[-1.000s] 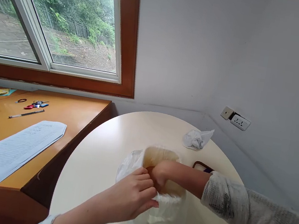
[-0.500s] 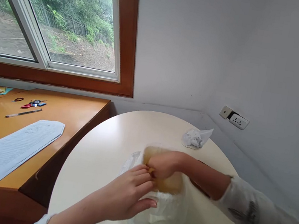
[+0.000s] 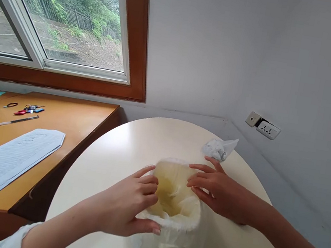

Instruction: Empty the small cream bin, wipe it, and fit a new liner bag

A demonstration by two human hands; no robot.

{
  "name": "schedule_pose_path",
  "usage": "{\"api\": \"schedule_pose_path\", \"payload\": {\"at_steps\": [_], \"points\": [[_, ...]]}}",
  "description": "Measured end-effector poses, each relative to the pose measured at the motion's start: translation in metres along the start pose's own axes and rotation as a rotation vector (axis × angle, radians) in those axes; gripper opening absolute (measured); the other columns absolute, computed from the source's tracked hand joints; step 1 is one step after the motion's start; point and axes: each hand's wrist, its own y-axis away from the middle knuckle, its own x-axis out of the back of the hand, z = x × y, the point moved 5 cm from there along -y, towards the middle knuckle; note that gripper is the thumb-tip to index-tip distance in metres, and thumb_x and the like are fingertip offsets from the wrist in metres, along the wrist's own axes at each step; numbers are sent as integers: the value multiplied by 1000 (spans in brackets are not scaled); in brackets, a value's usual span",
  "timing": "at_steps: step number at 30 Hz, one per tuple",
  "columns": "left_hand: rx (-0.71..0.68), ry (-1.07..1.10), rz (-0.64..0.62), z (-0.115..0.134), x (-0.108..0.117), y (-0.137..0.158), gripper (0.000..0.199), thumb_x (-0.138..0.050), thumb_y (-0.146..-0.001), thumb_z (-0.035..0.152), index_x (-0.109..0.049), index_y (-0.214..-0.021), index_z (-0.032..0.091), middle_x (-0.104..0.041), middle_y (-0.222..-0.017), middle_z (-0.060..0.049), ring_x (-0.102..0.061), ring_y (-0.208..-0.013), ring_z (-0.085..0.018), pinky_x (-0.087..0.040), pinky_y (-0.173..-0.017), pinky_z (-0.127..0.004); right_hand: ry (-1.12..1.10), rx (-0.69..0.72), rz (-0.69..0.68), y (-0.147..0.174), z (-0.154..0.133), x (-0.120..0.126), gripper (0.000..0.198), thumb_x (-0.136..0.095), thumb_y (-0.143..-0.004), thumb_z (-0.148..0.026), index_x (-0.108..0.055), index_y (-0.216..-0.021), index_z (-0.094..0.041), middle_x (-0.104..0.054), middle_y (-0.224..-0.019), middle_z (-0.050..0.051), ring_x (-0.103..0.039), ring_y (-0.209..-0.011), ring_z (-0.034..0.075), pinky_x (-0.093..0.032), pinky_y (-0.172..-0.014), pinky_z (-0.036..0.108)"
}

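Observation:
A small pale bin [image 3: 169,245] stands upright on the round table, its mouth facing up. A thin whitish plastic bag [image 3: 189,221] lines it and is folded over the rim; the inside looks yellowish. At the bin's left rim rests my left hand [image 3: 130,200], fingers slightly bent and apart, thumb stretched along the front outside. My right hand [image 3: 219,190] is at the right rim with its fingers spread, their tips touching or just above the bag's edge. Neither hand visibly grips anything. The bin's left side is partly hidden by my left hand.
A crumpled clear bag with white contents [image 3: 219,149] lies at the back right of the cream round table [image 3: 97,172]. The wooden desk [image 3: 89,122] on the left holds papers [image 3: 13,162], a pen [image 3: 17,121] and keys [image 3: 31,109]. Walls stand behind and right.
My right hand has come out of the bin and moved to its right rim, opening its fingers. The bag now lies spread against the inside. My left hand stays by the left rim.

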Motion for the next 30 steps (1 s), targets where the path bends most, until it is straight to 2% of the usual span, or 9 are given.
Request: {"api": "schedule_pose_path", "payload": {"at_steps": [3, 6, 9, 13, 18, 30], "points": [[1, 11, 15, 0, -2, 2, 33, -53, -80, 47, -54, -66, 18, -56, -69, -2, -54, -83, -19, -22, -108, -47, -7, -1, 129, 14, -1, 1, 23, -43, -89, -34, -59, -103, -28, -58, -118, 2, -38, -125, 18, -6, -109, 43], [11, 31, 14, -1, -5, 4, 34, -52, -81, 47, -55, -64, 18, -57, -70, -2, -54, -89, -20, -15, -110, -48, -40, 87, 52, 25, -8, -6, 36, -52, -82, -47, -53, -113, -29, -58, -118, 3, -36, -126, 21, -4, -110, 44], [16, 40, 5, 0, -8, 5, 34, -50, -82, 47, -56, -65, 18, -54, -63, -1, -54, -90, -21, -13, -111, -47, -61, 100, -37, 29, -12, -14, 39, -54, -78, -52, -54, -108, -27, -60, -109, 3, -37, -126, 22, -3, -110, 44], [12, 35, 14, 1, -9, 5, 34, -49, -82, 47, -56, -65, 18, -55, -63, -1, -55, -86, -21, -14, -111, -48, -55, 84, -40, 27, -12, -17, 27, -56, -78, -47, -57, -94, -26, -60, -107, 2, -42, -122, 21, -9, -111, 42], [-22, 21, 54, 1, -10, 5, 35, -50, -82, 47, -53, -62, 19, -54, -62, 0, -55, -80, -19, -16, -112, -46, -11, 144, 49, 25, -12, -18, 26, -66, -71, -35, -59, -94, -25, -63, -104, 3, -49, -116, 22, -17, -110, 41], [-41, 35, 65, -2, -13, 6, 35, -47, -84, 48, -55, -65, 20, -56, -62, 0, -57, -80, -19, -18, -112, -46, 92, 204, 116, 26, -12, -19, 25, -63, -74, -37, -60, -96, -25, -65, -104, 4, -52, -112, 21, -26, -108, 40]]}}
